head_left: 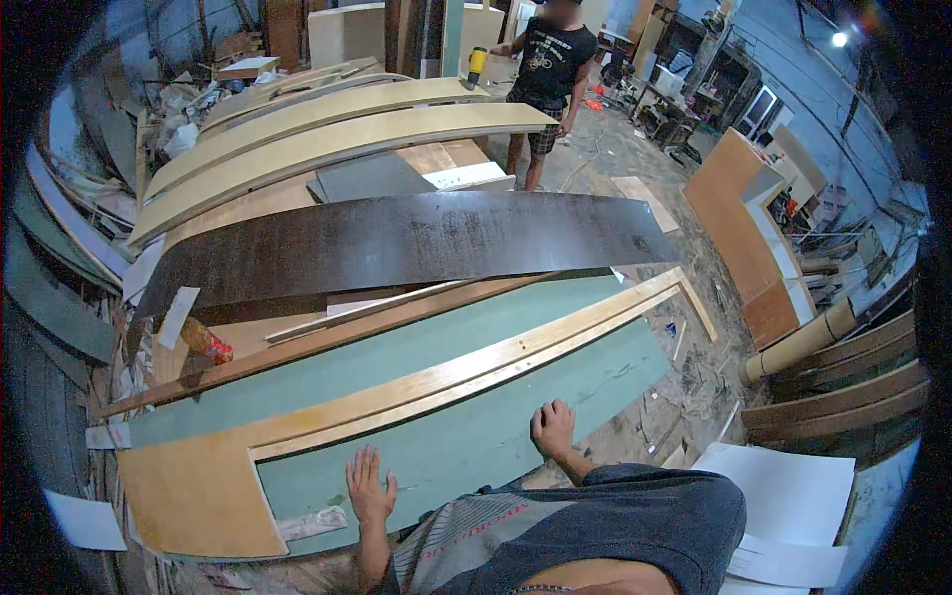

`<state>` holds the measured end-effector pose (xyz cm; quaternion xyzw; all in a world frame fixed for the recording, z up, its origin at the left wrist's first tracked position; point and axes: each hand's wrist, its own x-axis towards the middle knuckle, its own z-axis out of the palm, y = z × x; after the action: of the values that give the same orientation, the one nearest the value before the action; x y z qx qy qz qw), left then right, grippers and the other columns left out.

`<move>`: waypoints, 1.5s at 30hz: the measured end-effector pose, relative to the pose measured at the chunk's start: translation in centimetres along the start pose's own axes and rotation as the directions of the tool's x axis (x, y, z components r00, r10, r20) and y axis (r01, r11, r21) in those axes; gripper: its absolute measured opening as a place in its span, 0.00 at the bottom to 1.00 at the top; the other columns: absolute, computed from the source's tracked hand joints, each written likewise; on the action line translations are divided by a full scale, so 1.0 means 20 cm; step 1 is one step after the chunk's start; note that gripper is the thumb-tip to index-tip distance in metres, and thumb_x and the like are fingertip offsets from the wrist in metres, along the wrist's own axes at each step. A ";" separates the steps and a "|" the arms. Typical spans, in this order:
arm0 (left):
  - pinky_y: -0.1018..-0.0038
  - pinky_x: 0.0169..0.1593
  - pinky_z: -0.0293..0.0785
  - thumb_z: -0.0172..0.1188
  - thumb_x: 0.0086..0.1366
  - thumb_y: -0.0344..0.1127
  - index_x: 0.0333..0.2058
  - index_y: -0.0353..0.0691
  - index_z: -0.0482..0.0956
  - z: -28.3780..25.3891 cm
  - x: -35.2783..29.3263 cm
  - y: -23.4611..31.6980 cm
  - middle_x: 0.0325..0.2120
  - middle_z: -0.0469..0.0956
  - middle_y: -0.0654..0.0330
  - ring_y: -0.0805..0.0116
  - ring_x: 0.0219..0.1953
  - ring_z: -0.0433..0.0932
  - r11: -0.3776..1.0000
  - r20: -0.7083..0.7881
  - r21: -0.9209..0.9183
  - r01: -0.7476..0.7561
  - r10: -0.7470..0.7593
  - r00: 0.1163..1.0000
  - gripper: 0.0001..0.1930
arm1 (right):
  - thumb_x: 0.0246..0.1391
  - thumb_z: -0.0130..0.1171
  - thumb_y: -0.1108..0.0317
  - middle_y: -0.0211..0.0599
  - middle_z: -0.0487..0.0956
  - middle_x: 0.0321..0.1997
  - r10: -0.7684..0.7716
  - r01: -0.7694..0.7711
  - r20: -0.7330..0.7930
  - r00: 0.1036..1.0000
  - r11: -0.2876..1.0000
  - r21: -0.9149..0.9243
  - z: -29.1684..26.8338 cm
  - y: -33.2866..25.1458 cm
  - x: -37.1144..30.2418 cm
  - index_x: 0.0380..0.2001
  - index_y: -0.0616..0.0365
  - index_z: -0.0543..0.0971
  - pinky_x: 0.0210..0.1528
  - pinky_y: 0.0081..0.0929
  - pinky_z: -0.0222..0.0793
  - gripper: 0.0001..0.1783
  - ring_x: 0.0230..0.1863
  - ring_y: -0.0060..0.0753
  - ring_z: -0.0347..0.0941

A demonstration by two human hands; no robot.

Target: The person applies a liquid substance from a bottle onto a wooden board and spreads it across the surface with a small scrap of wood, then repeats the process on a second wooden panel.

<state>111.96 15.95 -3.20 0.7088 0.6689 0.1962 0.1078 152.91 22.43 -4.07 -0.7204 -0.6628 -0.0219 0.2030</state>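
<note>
The left hand (369, 486) is lying flat and fully spread, fingers fanned, palm down on the pale green laminated panel (466, 436); it is gripping nothing, only pressing on the surface. The right hand (552, 428) is resting farther along the same panel, fingers loosely curled down onto it near its near edge, also closed around nothing as far as can be seen.

Taking the green panel as the landmark: both hands are sitting on its near side, and the panel is stretching away from them as a long, slightly bowed sheet whose long axis is running from lower left to upper right. Just beyond the fingertips, the light wooden strip (466, 382) is lying on the panel along that same axis, made of 2 parallel battens side by side. The right hand is nearer to that strip than the left, which is sitting closer to the panel's near left end, beside a curved plywood end piece (188, 491) and a scrap of white crumpled paper (312, 523).

Beyond the green panel, a long dark brown laminated board (397, 243) is lying roughly parallel to it, and farther still 3 pale curved plywood boards (327, 134) are stacked in the same direction. Off the panel's far left end, a red and yellow cylindrical can (205, 340) is lying on its side. Well beyond the far boards, another person in a dark shirt (550, 69) is standing, holding a yellow power tool (477, 64). To the panel's near right, white sheets (783, 496) are lying on the floor.
</note>
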 end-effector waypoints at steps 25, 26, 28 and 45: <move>0.54 0.71 0.45 0.54 0.61 0.42 0.61 0.40 0.68 0.00 -0.01 -0.01 0.65 0.63 0.57 0.58 0.68 0.58 1.000 0.018 0.008 -0.002 0.002 1.000 0.29 | 0.52 0.54 0.64 0.43 0.69 0.33 -0.042 0.042 -0.038 0.998 0.999 -0.018 -0.01 -0.01 0.00 0.28 0.57 0.73 0.41 0.45 0.58 0.08 0.40 0.47 0.66; 0.54 0.71 0.45 0.54 0.61 0.42 0.61 0.40 0.68 0.00 -0.01 -0.01 0.65 0.63 0.57 0.58 0.68 0.58 1.000 0.018 0.009 -0.001 0.001 1.000 0.29 | 0.53 0.54 0.64 0.42 0.69 0.33 -0.036 0.035 -0.027 0.999 0.999 -0.023 -0.01 -0.01 0.00 0.28 0.57 0.73 0.41 0.44 0.57 0.08 0.40 0.47 0.66; 0.54 0.71 0.46 0.55 0.61 0.42 0.60 0.40 0.68 0.00 -0.01 -0.01 0.65 0.63 0.57 0.58 0.68 0.58 1.000 0.006 0.009 -0.004 0.004 1.000 0.28 | 0.53 0.54 0.64 0.42 0.69 0.33 -0.030 0.029 -0.016 0.999 0.999 -0.027 -0.01 -0.01 0.00 0.28 0.57 0.73 0.40 0.44 0.57 0.08 0.39 0.47 0.66; 0.55 0.71 0.45 0.56 0.60 0.42 0.59 0.39 0.68 0.01 -0.02 -0.02 0.64 0.63 0.56 0.58 0.68 0.57 1.000 0.004 0.005 -0.005 0.005 1.000 0.29 | 0.53 0.54 0.64 0.44 0.69 0.32 -0.012 0.012 0.013 1.000 1.000 -0.015 -0.04 -0.03 0.00 0.27 0.58 0.73 0.42 0.45 0.57 0.08 0.40 0.48 0.65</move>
<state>111.75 15.65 -3.58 0.7110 0.6675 0.1934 0.1070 152.56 22.14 -3.31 -0.7181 -0.6682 -0.0235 0.1929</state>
